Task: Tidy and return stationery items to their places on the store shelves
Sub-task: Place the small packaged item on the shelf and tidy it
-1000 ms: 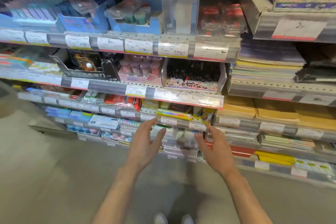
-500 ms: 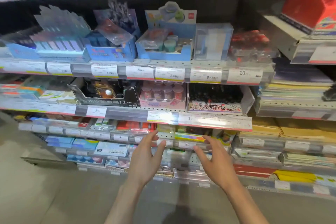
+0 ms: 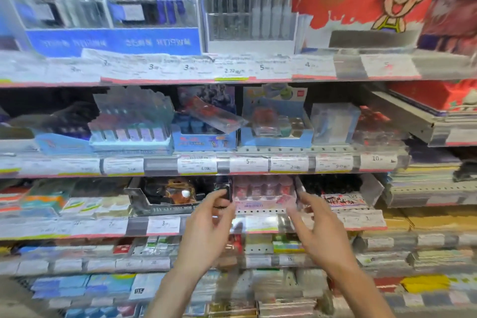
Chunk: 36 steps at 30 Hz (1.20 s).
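The view is blurred by motion. A pink display box of small pink-capped items sits on the third shelf, between a black display box and a box of black pens. My left hand is raised at the pink box's left side, fingers spread and curled, fingertips near the black box's corner. My right hand is at the pink box's right side, fingers apart. Neither hand clearly holds anything; whether the fingertips touch the box I cannot tell.
Shelf rails with price labels run across each level. Blue boxes of stationery stand on the shelf above, with pen racks higher up. Stacks of notebooks and yellow envelopes fill the right bay. Lower shelves hold small packets.
The view has tilted up and moved closer to the shelves. Both hands have risen from the lower shelves to either side of the pink box on the third shelf.
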Motion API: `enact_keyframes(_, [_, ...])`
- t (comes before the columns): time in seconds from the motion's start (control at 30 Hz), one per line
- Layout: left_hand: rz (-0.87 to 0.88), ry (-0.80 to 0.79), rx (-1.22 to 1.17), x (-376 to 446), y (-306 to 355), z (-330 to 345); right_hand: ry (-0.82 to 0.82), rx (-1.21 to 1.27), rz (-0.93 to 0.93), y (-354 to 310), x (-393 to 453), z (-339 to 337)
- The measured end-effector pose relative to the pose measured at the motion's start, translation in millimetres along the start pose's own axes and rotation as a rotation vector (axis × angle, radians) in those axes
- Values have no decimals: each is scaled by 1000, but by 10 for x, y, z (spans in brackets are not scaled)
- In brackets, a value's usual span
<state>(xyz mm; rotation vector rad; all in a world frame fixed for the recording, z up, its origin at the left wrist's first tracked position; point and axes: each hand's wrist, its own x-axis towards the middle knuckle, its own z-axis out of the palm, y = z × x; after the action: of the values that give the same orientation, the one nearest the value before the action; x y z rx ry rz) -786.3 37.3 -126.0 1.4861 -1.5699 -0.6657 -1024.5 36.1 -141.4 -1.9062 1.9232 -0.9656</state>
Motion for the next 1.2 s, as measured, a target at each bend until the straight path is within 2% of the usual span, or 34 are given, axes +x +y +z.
enact_keyframes(0.13, [-8,21,-235,307,379,-65,125,-24,-107,-351,358,-307])
enact_keyframes(0.2, [-68,-9,-381,444,610,-51,152,-10,-123,-515,554,-474])
enact_keyframes(0.33, [-166,-13,-600,685,944,53,122,107,-97,-747,973,-656])
enact_keyframes(0.5, [-278,63,-772,893,1079,215,66,202,16,-887,1365,-586])
enact_keyframes(0.9, [-262,81,-757,976,1084,351,-36,520,173,-944,1304,-489])
enact_keyframes(1.2, [-178,-19,-751,876,1011,333,-51,655,150,-901,1028,-564])
